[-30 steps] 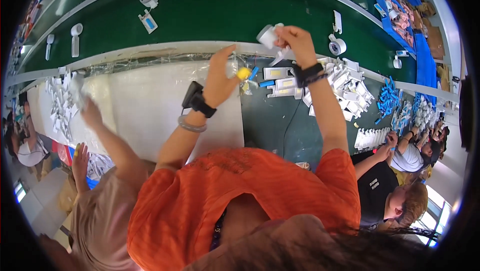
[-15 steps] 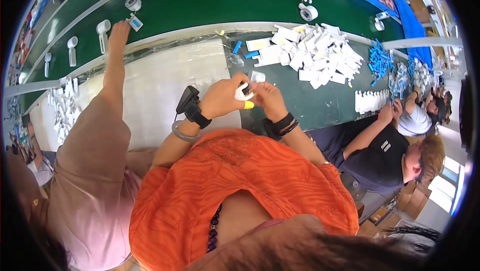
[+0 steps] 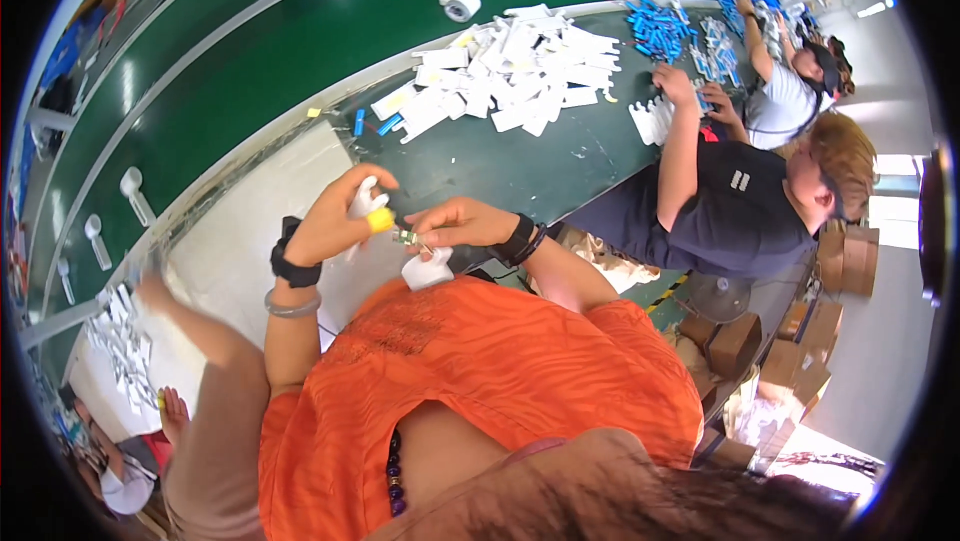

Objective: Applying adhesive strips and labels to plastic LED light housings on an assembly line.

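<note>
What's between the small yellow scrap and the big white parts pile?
Two blue pieces lie between the yellow scrap and the white parts pile, one right by the pile's edge. Seen in the head view.

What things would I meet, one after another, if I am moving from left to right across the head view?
Pile of white pieces → left hand with a white part → right hand, a small green part at its fingertips → pile of blue pieces → person in a light shirt.
</note>
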`<state>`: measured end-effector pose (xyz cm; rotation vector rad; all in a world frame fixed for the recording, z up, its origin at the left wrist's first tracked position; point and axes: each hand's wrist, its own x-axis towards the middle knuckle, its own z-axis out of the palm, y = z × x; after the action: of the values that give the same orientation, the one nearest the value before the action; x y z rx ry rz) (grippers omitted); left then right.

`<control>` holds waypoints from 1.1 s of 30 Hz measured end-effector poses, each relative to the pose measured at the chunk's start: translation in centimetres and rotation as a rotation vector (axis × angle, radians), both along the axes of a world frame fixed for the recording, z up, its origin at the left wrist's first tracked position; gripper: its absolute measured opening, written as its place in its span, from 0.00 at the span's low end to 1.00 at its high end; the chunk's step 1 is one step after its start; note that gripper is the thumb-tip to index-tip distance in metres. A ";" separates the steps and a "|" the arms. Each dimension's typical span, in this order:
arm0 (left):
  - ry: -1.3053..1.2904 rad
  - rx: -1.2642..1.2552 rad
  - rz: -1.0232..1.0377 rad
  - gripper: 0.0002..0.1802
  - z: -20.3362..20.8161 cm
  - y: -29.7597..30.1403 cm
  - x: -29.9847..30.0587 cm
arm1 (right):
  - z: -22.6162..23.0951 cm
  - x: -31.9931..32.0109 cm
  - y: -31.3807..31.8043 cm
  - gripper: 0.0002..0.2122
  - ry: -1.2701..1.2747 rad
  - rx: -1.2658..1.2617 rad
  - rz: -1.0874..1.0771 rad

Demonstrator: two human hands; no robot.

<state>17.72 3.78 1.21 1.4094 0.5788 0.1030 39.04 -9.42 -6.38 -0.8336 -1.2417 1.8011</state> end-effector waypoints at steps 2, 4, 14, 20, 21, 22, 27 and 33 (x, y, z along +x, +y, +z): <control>-0.012 -0.044 -0.048 0.23 0.2 -0.1 -0.5 | 2.0 0.1 -0.2 0.15 0.041 -0.073 0.015; 0.036 -0.087 -0.135 0.25 0.8 -0.5 -1.0 | 2.0 0.1 0.0 0.15 0.120 -0.182 -0.006; 0.106 0.129 -0.056 0.22 0.6 -1.4 -1.2 | 0.9 0.8 1.7 0.09 0.107 -0.339 0.129; 0.126 0.440 -0.044 0.21 1.0 -3.0 -0.4 | 0.1 0.8 2.1 0.08 -0.053 -0.211 0.208; 0.024 0.572 -0.052 0.23 0.8 -3.2 -0.3 | 0.3 0.6 2.0 0.07 -0.062 -0.234 0.214; -0.034 0.601 -0.025 0.21 0.8 -3.5 -0.2 | 0.6 0.5 1.6 0.09 0.060 -0.257 0.188; -0.052 0.642 0.039 0.25 2.2 -3.5 -0.1 | -0.3 1.9 0.9 0.14 0.329 -0.537 0.073; -0.047 0.554 0.232 0.23 0.7 -4.4 0.1 | 2.2 1.2 1.2 0.10 -0.081 -0.164 -0.157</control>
<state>17.87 -0.57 1.96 1.8627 0.7053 0.5122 40.20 -8.23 -4.22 -1.0755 -1.0572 1.7733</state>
